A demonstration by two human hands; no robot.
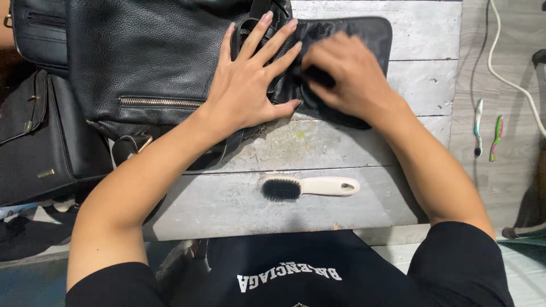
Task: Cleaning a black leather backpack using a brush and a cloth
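I work at a grey wooden table (341, 204) built of wide planks. The paint is worn and scuffed, with pale scratches and a small yellowish stain near the middle. Seams between the planks run left to right.

A black leather bag (142, 62) lies across the upper left of the table, its brass zipper (161, 102) facing up. My left hand (250, 79) lies flat on the bag, fingers spread wide, palm pressing down, closed on nothing. My right hand (347, 74) sits just beside it on the bag's strap pad (369, 37), fingers curled around a small dark item; I cannot tell what that item is.

A brush (310, 187) with black bristles and a cream handle lies on the near plank, apart from both hands, between my arms.

A second black bag (40, 136) with metal fittings sits off the left edge of the table, touching the first bag.

To the right of the table, the grey floor (506, 182) carries two toothbrushes (488, 135), one white and teal, one pink and green, lying side by side. A white cable (512, 79) curves along the floor past them.
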